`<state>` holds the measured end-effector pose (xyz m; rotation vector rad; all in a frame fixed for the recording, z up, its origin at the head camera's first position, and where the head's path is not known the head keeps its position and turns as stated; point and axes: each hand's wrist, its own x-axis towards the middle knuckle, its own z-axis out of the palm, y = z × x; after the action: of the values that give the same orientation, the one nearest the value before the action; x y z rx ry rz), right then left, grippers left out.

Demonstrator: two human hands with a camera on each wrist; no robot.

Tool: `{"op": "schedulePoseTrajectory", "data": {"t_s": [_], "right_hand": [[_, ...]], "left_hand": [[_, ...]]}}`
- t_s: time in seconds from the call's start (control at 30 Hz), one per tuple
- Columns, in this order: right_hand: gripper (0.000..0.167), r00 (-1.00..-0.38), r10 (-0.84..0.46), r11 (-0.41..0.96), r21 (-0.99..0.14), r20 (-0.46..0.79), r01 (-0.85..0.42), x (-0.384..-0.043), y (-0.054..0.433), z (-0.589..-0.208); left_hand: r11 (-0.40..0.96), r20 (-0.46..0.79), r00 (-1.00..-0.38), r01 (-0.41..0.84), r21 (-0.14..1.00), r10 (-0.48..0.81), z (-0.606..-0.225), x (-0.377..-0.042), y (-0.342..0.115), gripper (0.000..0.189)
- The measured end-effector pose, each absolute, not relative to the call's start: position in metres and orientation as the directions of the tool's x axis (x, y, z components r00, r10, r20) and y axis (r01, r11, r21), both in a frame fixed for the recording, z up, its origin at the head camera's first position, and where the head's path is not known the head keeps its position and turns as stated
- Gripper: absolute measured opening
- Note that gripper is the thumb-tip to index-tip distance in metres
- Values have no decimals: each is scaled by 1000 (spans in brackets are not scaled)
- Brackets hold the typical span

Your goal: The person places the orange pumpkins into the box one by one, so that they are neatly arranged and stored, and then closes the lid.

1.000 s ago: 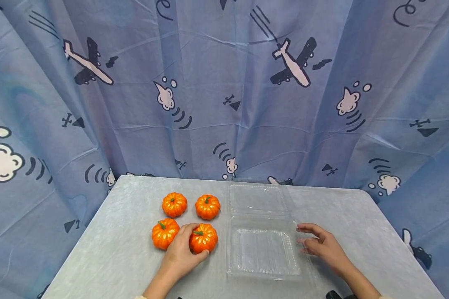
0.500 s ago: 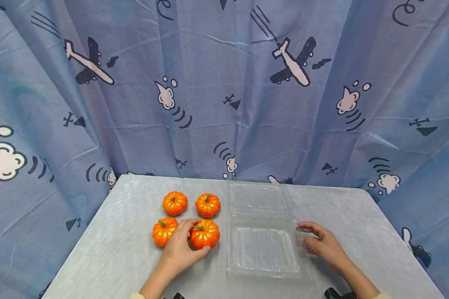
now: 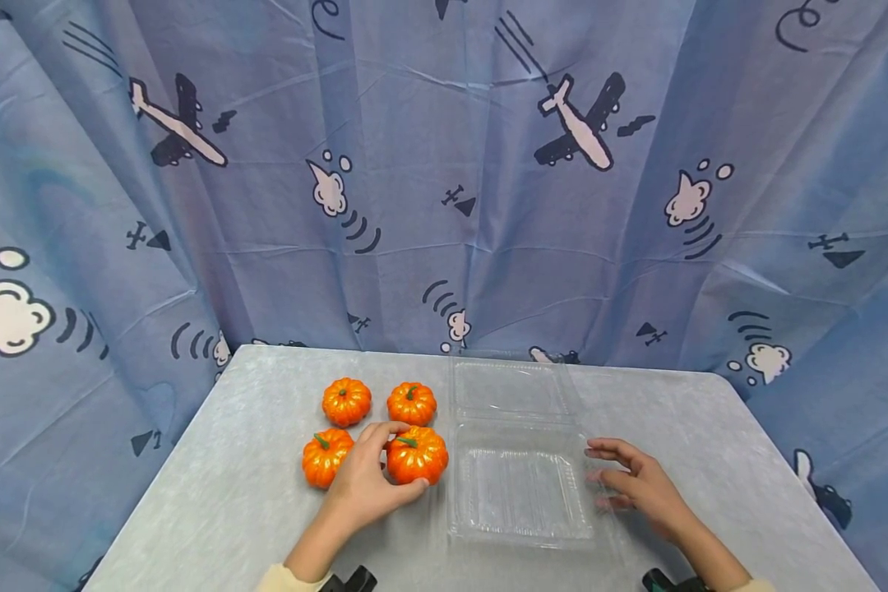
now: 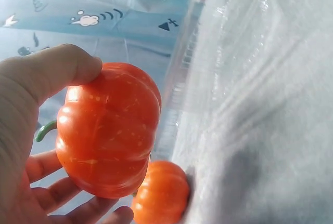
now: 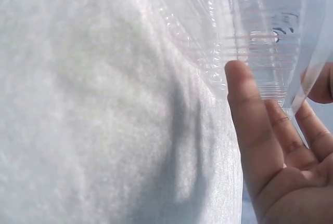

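In the head view my left hand point(image 3: 366, 481) grips a small orange pumpkin point(image 3: 418, 456) with a green stem, just left of a clear plastic clamshell box point(image 3: 451, 501). The left wrist view has the thumb on one side of this pumpkin point(image 4: 112, 125) and fingers curled around the other; it appears raised off the table. At the box's right side, my right hand point(image 3: 647, 489) holds the thin rim. In the right wrist view, the rim point(image 5: 309, 86) passes between the fingers of the right hand point(image 5: 291, 151). The box lies with its lid point(image 3: 511, 390) folded back.
More small pumpkins stand on the left of the table: one back left point(image 3: 346, 403), one back right point(image 3: 412, 404) and one front left point(image 3: 327, 459), close to my left hand. A blue printed curtain point(image 3: 414, 205) hangs behind the grey-white table point(image 3: 215, 493).
My left hand has moved a little right and away from me with the pumpkin, which now sits nearer the box. The right hand stays at the box rim. The other pumpkins stay put.
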<state>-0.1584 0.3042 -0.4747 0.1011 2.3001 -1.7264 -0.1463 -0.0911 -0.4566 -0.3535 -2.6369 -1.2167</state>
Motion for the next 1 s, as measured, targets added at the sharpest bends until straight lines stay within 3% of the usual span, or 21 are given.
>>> {"op": "schedulePoseTrajectory", "data": {"t_s": [1.0], "right_hand": [[54,-964,-145,289,-941,-224,175,-153,308,-476]], "left_hand": [[441,290,-923,378,814,255,-443,-152,-41,65]]}}
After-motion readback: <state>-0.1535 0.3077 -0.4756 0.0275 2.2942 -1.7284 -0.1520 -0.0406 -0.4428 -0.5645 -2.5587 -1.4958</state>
